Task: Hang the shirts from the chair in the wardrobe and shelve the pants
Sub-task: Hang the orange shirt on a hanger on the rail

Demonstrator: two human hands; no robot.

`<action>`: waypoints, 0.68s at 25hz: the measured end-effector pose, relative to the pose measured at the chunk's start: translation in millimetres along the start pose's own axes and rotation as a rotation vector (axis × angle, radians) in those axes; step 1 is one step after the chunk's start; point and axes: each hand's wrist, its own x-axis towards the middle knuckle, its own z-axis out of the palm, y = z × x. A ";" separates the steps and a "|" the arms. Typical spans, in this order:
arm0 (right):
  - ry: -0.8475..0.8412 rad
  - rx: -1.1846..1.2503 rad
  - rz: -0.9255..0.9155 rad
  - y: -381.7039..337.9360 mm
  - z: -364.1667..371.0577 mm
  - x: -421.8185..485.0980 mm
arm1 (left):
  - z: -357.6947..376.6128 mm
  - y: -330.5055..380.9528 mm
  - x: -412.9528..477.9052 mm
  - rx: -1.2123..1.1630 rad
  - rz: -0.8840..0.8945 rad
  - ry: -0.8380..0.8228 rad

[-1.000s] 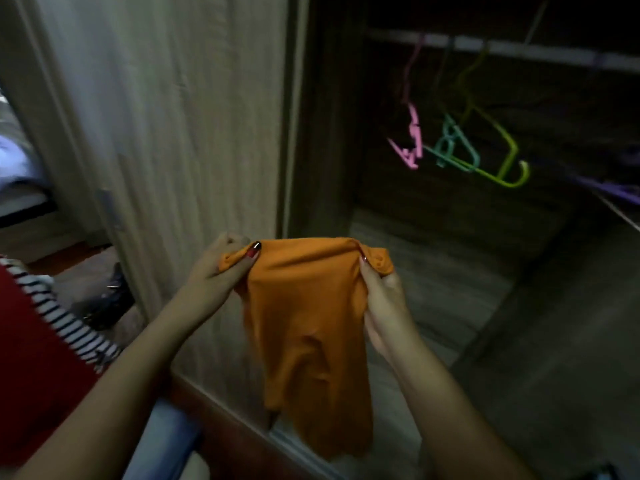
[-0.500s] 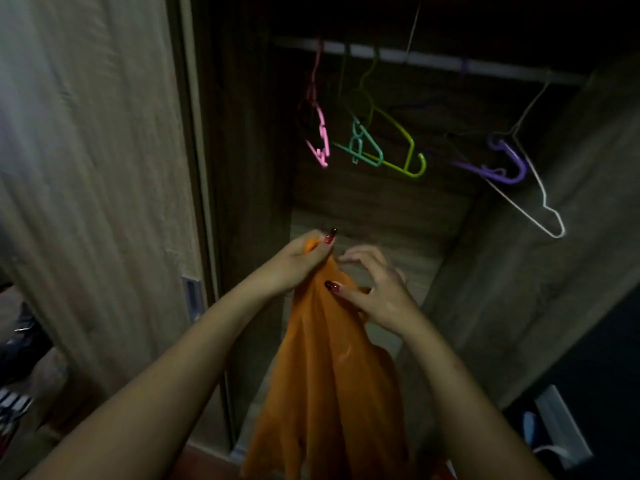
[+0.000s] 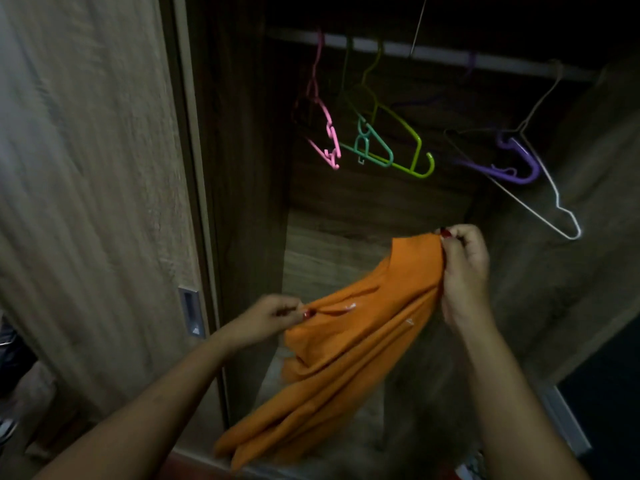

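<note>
An orange shirt [image 3: 349,344] hangs stretched between both hands in front of the open wardrobe. My right hand [image 3: 464,268] pinches its upper corner, held higher and to the right. My left hand [image 3: 266,318] pinches an edge lower down on the left. The rest of the cloth droops toward the wardrobe floor. Above, a white rail [image 3: 440,55] carries empty hangers: pink [image 3: 327,133], teal [image 3: 372,147], yellow-green [image 3: 412,147], purple [image 3: 516,162] and a white wire one [image 3: 554,199].
A sliding wooden door [image 3: 90,188] with a metal recessed handle [image 3: 191,311] fills the left. The wardrobe's wooden side wall [image 3: 568,271] rises at the right. A wooden shelf board [image 3: 325,258] lies deep inside behind the shirt.
My hands, which met at the top of the shirt, have drawn apart: the right rose to the right, the left dropped to the left, spreading the cloth.
</note>
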 end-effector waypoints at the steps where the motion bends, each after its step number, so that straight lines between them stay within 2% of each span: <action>1: -0.040 -0.100 -0.022 2.4 -2.5 -0.7 | -9.2 5.6 1.9 -0.030 0.038 0.109; 3: -0.173 -0.252 -0.003 9.2 3.0 -9.3 | -24.0 28.4 9.9 -0.098 0.102 0.237; 5: -0.420 -0.337 0.095 10.9 17.3 -21.3 | -25.8 55.5 17.8 -0.074 0.125 0.218; 7: -0.742 -0.458 0.184 13.6 31.9 -33.2 | -19.0 68.6 22.4 -0.026 0.186 0.166; 9: -0.974 -0.533 0.162 24.4 39.8 -42.3 | -19.0 74.3 22.0 -0.097 0.196 0.193; 11: -0.914 -0.600 0.061 34.6 41.4 -41.8 | -33.7 77.0 18.2 -0.092 0.218 0.232; 14: -0.581 -0.508 0.002 30.5 37.9 -23.3 | -63.3 69.2 6.7 0.264 0.276 0.253; 17: -0.402 -0.348 -0.024 8.2 45.2 -1.6 | -78.8 63.5 -12.9 0.547 0.241 0.193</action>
